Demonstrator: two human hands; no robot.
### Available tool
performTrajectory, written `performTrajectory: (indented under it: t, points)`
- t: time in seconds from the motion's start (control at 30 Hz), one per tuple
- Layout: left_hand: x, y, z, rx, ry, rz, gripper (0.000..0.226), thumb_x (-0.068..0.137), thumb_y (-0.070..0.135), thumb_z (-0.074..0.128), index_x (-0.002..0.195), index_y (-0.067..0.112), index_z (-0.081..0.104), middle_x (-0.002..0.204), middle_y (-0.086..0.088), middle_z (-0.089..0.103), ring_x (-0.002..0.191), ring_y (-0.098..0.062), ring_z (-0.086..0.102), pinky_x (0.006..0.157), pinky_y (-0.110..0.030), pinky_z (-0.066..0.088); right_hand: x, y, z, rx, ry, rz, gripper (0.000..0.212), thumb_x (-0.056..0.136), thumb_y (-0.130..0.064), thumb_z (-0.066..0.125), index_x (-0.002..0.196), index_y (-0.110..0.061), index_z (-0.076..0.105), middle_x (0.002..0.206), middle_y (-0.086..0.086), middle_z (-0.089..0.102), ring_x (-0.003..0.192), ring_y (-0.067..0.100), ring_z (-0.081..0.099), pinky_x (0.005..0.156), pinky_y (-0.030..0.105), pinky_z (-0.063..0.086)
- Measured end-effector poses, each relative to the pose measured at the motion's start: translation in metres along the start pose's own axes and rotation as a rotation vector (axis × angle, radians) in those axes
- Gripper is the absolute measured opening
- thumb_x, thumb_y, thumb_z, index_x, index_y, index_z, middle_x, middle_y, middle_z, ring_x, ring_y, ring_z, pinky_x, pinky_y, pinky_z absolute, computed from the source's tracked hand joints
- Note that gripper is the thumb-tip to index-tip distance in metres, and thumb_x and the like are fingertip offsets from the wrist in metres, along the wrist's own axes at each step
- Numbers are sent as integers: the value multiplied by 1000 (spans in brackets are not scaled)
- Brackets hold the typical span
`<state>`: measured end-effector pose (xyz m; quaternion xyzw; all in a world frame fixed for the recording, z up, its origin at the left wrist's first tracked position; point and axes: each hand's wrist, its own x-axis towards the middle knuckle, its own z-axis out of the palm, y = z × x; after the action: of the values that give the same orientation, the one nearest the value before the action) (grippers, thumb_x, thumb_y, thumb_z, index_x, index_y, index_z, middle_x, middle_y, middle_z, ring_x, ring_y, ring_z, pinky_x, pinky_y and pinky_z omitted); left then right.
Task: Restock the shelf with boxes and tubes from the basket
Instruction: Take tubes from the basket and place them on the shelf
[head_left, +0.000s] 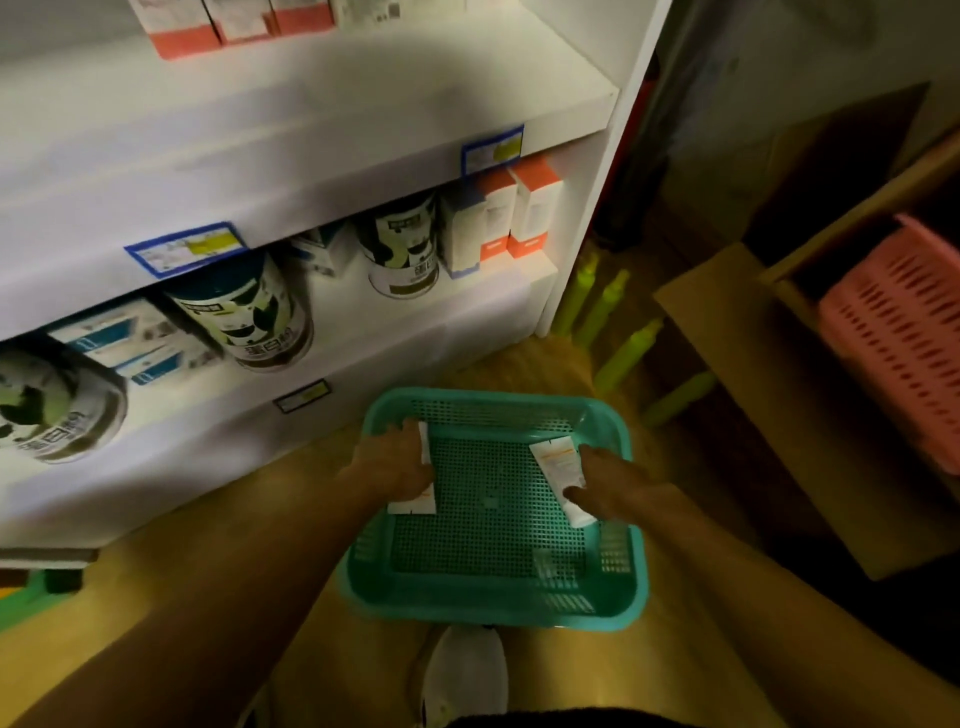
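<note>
Both arms are reaching down and forward into the teal basket sitting on the floor. Left hand is lying palm-down at the basket's left side, fingers curling over a white tube with an orange end; the tube is showing beyond the fingertips and again below the palm, so the hand is gripping it. Right hand is at the basket's right side, thumb and fingers pinching a second white tube with orange print, which is lying tilted, cap end toward the person. The two hands are well apart, with bare basket mesh showing between them. Apart from the two tubes, I cannot tell if the basket is holding anything else; there is a faint pale patch near its near right corner.

Ahead and left of the left hand, the white shelf is standing with blue-edged price tags on its front edges. On the lower tier, round tins and blue-white boxes are sitting, and orange-and-white boxes are standing upright at the right end, just above the basket. More orange-bottomed boxes are sitting on the top tier.

Right of the right hand, yellow-green bottles are lying on the floor near the shelf's corner. Farther right a pink basket is sitting inside a cardboard box. Below the basket, a white shoe is showing.
</note>
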<state>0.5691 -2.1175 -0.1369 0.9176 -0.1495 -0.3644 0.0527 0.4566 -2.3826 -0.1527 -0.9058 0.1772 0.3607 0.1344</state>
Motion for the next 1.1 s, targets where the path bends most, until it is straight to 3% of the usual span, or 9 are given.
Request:
performTrajectory:
  t: [0.17, 0.27, 0.37, 0.63, 0.8, 0.9, 1.1]
  points:
    - [40, -5, 25, -60, 2, -53, 88, 96, 45, 57, 158, 5, 10, 154, -19, 38, 133, -35, 50, 107, -44, 46, 35, 5, 31, -32, -19, 51, 71, 96, -50, 52, 148, -7, 28, 144, 13, 47, 129, 30, 51, 103, 42, 46]
    - [53, -8, 39, -90, -10, -83, 96, 96, 46, 57, 159, 2, -1, 160, -21, 26, 140, -37, 42, 111, -45, 40, 54, 0, 51, 27, 14, 93, 81, 95, -51, 53, 152, -3, 20, 148, 16, 43, 132, 32, 48, 105, 41, 44]
    - [62, -9, 48, -105, -3, -123, 100, 96, 48, 58, 159, 4, -6, 163, -20, 18, 144, -38, 35, 113, -47, 36, 71, -3, 67, 81, 94, 115, 85, 91, -52, 59, 149, 0, 24, 148, 18, 41, 132, 33, 46, 107, 42, 43]
    - [74, -6, 62, -84, 98, -177, 96, 92, 53, 63, 157, 7, 9, 151, -18, 38, 131, -36, 51, 101, -48, 48, 83, -3, 87, 179, 255, 195, 76, 77, -39, 79, 133, -5, 40, 130, 17, 52, 116, 33, 56, 95, 44, 51]
    - [70, -3, 74, -148, 141, -156, 93, 89, 46, 68, 154, 10, 11, 133, -12, 56, 114, -30, 62, 89, -43, 51, 74, -10, 81, 212, 225, 180, 79, 71, -42, 85, 129, -4, 47, 125, 14, 56, 112, 30, 59, 92, 38, 52]
    - [64, -4, 77, -198, 151, -114, 81, 87, 34, 72, 146, 13, 20, 128, -11, 59, 107, -30, 65, 83, -42, 53, 64, -16, 74, 360, 184, 163, 73, 65, -40, 90, 120, -9, 54, 117, 9, 64, 106, 29, 64, 84, 32, 52]
    - [44, -9, 60, -360, 151, 9, 78, 78, 37, 80, 139, 16, 37, 134, -9, 58, 116, -29, 62, 93, -43, 53, 40, -48, 40, 573, 196, 4, 46, 67, -28, 86, 107, -17, 66, 111, 4, 72, 97, 21, 68, 81, 30, 52]
